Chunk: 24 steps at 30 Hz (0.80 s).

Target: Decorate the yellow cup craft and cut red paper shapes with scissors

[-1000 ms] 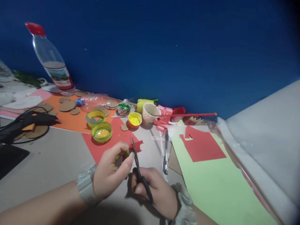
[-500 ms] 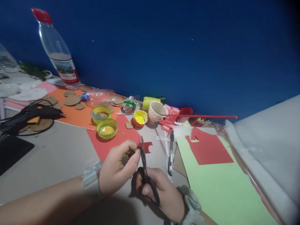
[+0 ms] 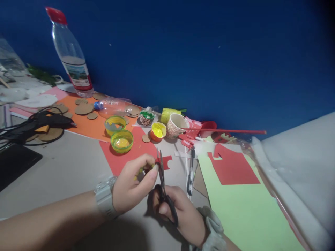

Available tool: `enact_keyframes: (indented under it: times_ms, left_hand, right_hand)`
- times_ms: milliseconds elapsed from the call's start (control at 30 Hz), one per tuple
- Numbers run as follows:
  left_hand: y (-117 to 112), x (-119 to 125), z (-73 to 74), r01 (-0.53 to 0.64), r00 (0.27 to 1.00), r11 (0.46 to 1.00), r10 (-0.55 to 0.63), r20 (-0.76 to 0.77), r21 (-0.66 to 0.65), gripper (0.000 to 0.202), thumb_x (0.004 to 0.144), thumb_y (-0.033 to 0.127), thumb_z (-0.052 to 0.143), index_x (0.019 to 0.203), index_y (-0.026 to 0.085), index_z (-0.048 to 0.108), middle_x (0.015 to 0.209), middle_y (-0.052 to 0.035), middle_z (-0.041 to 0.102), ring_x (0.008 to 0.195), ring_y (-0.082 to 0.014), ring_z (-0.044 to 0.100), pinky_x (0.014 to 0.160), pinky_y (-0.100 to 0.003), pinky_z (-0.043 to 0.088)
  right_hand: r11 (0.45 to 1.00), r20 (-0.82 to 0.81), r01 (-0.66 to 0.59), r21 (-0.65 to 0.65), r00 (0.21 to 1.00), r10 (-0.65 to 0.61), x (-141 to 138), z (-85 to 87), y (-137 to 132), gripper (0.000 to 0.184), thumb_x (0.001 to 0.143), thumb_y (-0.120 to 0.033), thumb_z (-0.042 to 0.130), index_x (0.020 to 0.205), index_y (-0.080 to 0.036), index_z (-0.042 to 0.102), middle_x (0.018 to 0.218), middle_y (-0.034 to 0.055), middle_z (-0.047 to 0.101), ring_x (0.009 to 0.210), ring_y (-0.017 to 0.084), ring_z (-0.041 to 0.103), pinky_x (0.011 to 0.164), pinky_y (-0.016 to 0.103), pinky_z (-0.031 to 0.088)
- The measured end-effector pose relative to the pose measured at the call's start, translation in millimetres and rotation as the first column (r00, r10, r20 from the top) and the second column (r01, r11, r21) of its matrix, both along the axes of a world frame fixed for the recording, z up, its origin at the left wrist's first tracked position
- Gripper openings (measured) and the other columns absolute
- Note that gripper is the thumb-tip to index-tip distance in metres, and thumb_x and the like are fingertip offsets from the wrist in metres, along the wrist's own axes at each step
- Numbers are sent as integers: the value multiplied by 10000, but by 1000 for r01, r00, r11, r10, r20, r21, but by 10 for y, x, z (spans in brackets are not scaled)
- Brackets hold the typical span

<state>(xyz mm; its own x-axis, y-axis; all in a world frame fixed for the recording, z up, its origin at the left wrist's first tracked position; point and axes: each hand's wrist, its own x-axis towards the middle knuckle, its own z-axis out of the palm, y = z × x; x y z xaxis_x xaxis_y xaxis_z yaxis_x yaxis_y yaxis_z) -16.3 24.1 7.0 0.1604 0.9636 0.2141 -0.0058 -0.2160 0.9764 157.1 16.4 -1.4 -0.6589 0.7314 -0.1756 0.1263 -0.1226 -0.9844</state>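
Between the thumb and fingers of my left hand (image 3: 134, 184) is a small piece of red paper (image 3: 165, 162), its cut edge sticking out to the right. Something yellow also shows behind those fingers, mostly hidden. My right hand (image 3: 180, 212) grips black-handled scissors (image 3: 163, 188) with the blades pointing up. The blades are slightly apart and lie at the red piece, close to my left fingertips. A larger sheet of red paper (image 3: 115, 157) lies on the table beyond my left hand.
Yellow-green rings (image 3: 122, 142), a patterned paper cup (image 3: 176, 126) with a red stick across it, and a pen (image 3: 191, 170) lie ahead. Green paper (image 3: 243, 212) carrying cut red paper (image 3: 235, 165) is at right. A glue gun (image 3: 49, 120) and tall bottle (image 3: 74, 66) stand left.
The whole view has shifted slightly, with the table things at left appearing a little further right. Both hands keep their hold, and the scissor blades stay at the red paper.
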Motion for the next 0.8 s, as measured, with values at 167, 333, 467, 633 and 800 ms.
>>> enact_keyframes:
  times_ms: [167, 333, 467, 633, 800]
  left_hand:
    - [-6, 4, -12, -11, 1000, 1000, 11, 22, 7, 193, 959, 297, 452, 789, 207, 476, 581, 51, 461, 471, -93, 418, 468, -224, 363]
    - [-10, 2, -28, -11, 1000, 1000, 12, 28, -12, 200, 965, 306, 436, 796, 210, 483, 568, 53, 460, 455, -92, 418, 451, -219, 362]
    - [-12, 0, -18, -14, 999, 1000, 14, 30, -12, 204, 968, 295, 424, 792, 209, 481, 567, 53, 458, 453, -93, 424, 449, -218, 363]
    - [-12, -11, -14, -22, 1000, 1000, 22, 2, 12, 211, 963, 291, 438, 773, 204, 475, 582, 46, 476, 474, -94, 437, 470, -222, 371]
    - [-6, -19, -22, -13, 1000, 1000, 12, 18, 19, 180, 958, 265, 440, 791, 204, 463, 577, 57, 468, 461, -86, 433, 469, -219, 367]
  right_hand:
    - [1000, -1, -8, -8, 1000, 8, -3, -5, 12, 598, 771, -748, 557, 687, -158, 509, 559, -44, 431, 520, 89, 361, 484, 215, 288]
    - [1000, -23, -3, 8, 1000, 3, -10, -15, 9, 586, 779, -731, 571, 674, -159, 501, 556, -43, 432, 526, 90, 356, 485, 218, 279]
    - [1000, -24, -2, 4, 1000, 2, -10, -13, -1, 562, 797, -704, 578, 686, -159, 498, 573, -45, 423, 533, 90, 345, 492, 223, 272]
    - [999, 14, 16, 33, 1000, -17, -9, -11, -10, 582, 798, -727, 549, 688, -158, 499, 576, -39, 428, 539, 93, 353, 491, 226, 272]
    - [999, 54, 26, 33, 998, -28, -22, -11, -26, 584, 796, -733, 544, 690, -161, 491, 581, -39, 425, 539, 91, 356, 491, 222, 277]
